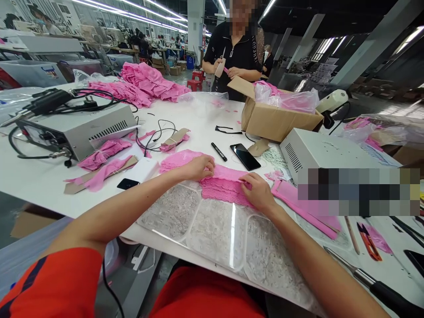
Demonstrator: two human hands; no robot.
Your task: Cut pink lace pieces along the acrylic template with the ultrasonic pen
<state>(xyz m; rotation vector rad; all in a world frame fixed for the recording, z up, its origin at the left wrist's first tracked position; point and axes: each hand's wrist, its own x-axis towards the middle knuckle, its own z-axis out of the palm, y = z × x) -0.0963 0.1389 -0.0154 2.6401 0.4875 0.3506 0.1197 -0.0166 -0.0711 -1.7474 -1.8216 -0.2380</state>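
Note:
A stack of pink scalloped fabric pieces (227, 187) lies in front of me, its lower part resting on a clear-topped, stone-patterned mat (215, 229). My left hand (199, 168) is closed at the upper left of the stack, fingertips pinching the fabric edge. At the upper right, my right hand (260, 191) pinches the same layer between thumb and fingers. Between both hands the top piece spans flat. More pink fabric (179, 160) spreads left of the stack, partly under my left forearm.
Beyond the stack lie a black marker (219, 152) and a phone (245, 157). Grey machine boxes stand left (82, 126) and right (331, 152). A cardboard box (281, 119) sits at the back. Orange snips (369, 243) and a black-handled tool (380, 287) lie right. A person (233, 53) stands opposite.

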